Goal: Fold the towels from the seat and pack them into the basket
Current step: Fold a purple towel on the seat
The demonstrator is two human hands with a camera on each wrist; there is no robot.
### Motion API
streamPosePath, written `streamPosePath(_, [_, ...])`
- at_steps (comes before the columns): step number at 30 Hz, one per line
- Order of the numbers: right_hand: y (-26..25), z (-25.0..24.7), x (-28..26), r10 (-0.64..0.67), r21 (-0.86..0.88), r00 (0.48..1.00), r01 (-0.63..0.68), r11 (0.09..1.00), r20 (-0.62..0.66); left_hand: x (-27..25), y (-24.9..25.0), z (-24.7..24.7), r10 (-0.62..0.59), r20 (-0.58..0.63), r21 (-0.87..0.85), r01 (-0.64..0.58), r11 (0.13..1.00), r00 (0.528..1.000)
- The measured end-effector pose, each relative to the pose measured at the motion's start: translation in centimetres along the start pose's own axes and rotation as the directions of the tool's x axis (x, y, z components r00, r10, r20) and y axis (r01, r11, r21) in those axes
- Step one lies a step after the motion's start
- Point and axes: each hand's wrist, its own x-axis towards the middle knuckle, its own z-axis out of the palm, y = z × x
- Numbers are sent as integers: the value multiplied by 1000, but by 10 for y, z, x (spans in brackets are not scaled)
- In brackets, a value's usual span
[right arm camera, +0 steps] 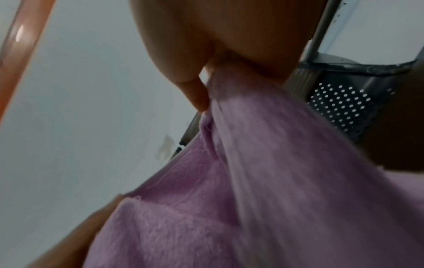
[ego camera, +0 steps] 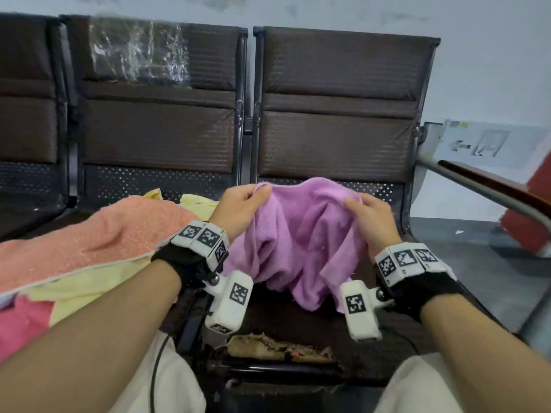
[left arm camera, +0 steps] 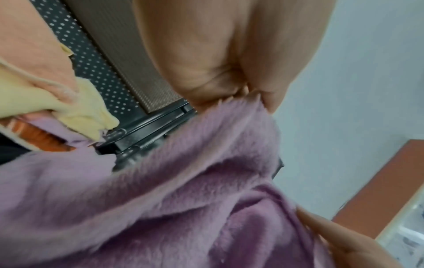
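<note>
A crumpled purple towel (ego camera: 301, 234) hangs above the dark seat (ego camera: 298, 323), held up between both hands. My left hand (ego camera: 243, 201) pinches its upper left edge, and my right hand (ego camera: 368, 213) grips its upper right edge. In the left wrist view the purple towel (left arm camera: 183, 199) fills the lower half, pinched under my left hand (left arm camera: 247, 94). The right wrist view shows the towel (right arm camera: 241, 181) trailing down from my right hand (right arm camera: 213, 79). A pile of orange (ego camera: 89, 242), yellow (ego camera: 89, 290) and pink (ego camera: 21, 323) towels lies on the seat to the left. No basket is in view.
Brown padded seat backs (ego camera: 334, 108) stand behind, one partly wrapped in clear plastic (ego camera: 140, 52). A metal and wood armrest (ego camera: 492, 189) runs along the right. The seat's front edge (ego camera: 280, 350) is torn, showing padding. A red object (ego camera: 530, 222) stands on the floor at the right.
</note>
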Motion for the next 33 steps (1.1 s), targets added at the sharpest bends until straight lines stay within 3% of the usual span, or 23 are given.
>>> streamPosePath(2, [17, 4, 1, 59, -247, 987, -20, 969, 150, 3, -18, 1, -67, 67, 90, 61, 994, 996])
streamPosePath(4, [34, 6, -1, 217, -459, 925, -53, 887, 313, 2, -38, 3, -120, 152, 275, 75, 959, 981])
streamPosePath(7, [48, 4, -5, 340, -719, 842, 78, 690, 418, -3, -59, 7, -273, 286, 430, 132, 893, 919])
streamPosePath(9, [47, 0, -8, 307, -774, 847, 177, 607, 434, -6, -67, 9, -357, 346, 485, 160, 860, 868])
streamPosePath(11, [44, -3, -12, 304, -780, 852, 176, 601, 426, -7, -75, 9, -436, 345, 518, 218, 827, 832])
streamPosePath(14, [45, -6, -22, 455, -844, 778, 172, 508, 432, -9, -78, 10, -526, 319, 662, 212, 719, 789])
streamPosePath(16, [49, -8, -30, 549, -896, 724, 228, 382, 418, -11, -75, 13, -600, 354, 751, 164, 639, 717])
streamPosePath(17, [51, -9, -32, 580, -911, 708, 248, 331, 403, -13, -74, 14, -651, 383, 788, 137, 601, 656])
streamPosePath(19, [55, -13, -35, 597, -921, 703, 266, 284, 387, -17, -74, 13, -742, 413, 841, 91, 533, 528])
streamPosePath(21, [57, -15, -33, 567, -918, 723, 286, 274, 394, -18, -72, 10, -786, 398, 867, 87, 491, 473])
streamPosePath(22, [57, -16, -31, 549, -915, 734, 286, 285, 400, -18, -71, 8, -783, 394, 865, 94, 493, 482])
streamPosePath(24, [55, -18, -28, 508, -904, 760, 252, 344, 405, -16, -65, 5, -728, 415, 842, 74, 535, 547])
streamPosePath(27, [48, -20, -20, 375, -836, 830, 181, 518, 412, -11, -48, 6, -536, 493, 693, 63, 718, 685])
streamPosePath(30, [33, -9, -16, 258, -461, 896, -69, 884, 360, -7, -28, 9, -361, 485, 411, 157, 898, 796])
streamPosePath(33, [14, 7, -15, 180, -73, 927, -165, 984, 330, -6, -15, 9, -271, 397, 155, 227, 961, 877])
